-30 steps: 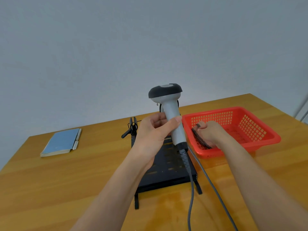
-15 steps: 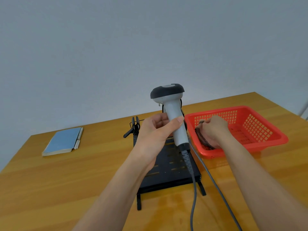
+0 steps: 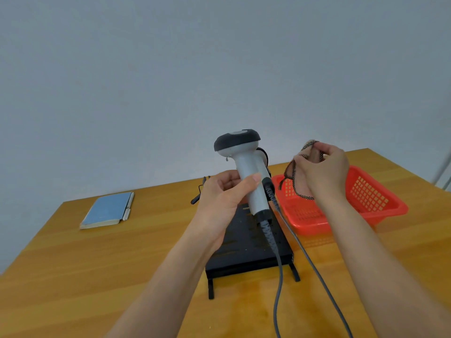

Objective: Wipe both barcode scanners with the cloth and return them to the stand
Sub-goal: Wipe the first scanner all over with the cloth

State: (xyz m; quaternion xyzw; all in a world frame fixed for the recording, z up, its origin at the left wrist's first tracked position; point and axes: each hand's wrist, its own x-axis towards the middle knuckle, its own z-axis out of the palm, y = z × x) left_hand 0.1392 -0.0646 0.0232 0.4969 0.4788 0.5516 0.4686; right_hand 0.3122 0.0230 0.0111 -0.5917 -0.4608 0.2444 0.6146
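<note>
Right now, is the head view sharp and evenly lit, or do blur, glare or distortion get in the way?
Head view: soft, even light with faint shadows; a mild sheen on the table; wide-angle stretch enlarges the forearms at the bottom; the scanner is sharp, while the cloth in the right hand looks slightly soft.

Blue notebook (image 3: 105, 210) with pen (image 3: 128, 206) beside it, red basket (image 3: 375, 203), wooden table (image 3: 73, 276)

stand (image 3: 246, 242) sits mid-table (image 3: 73, 276), basket (image 3: 380, 203) just right of it, notebook (image 3: 107, 211) well off to the left, scanner (image 3: 246, 172) held up over the stand, cloth (image 3: 296, 172) above the basket
</note>
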